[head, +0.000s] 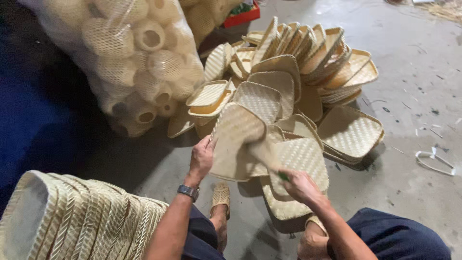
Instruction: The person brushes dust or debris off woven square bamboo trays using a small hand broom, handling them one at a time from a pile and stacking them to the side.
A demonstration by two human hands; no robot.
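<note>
My left hand (202, 156) grips the left edge of a woven bamboo tray (236, 142) held up on its side above the floor. My right hand (296, 185) is closed on a small green-handled tool (283, 176) whose tip meets the tray's lower right side. A second woven tray (301, 161) lies just behind the right hand. My wrist carries a dark watch (188, 191).
A large heap of woven trays (298, 62) covers the concrete floor ahead. A clear bag of round woven baskets (139, 53) stands at upper left. A nested stack of trays (77, 221) lies at lower left. My sandalled feet (220, 197) rest below. A white strap (435, 161) lies at right.
</note>
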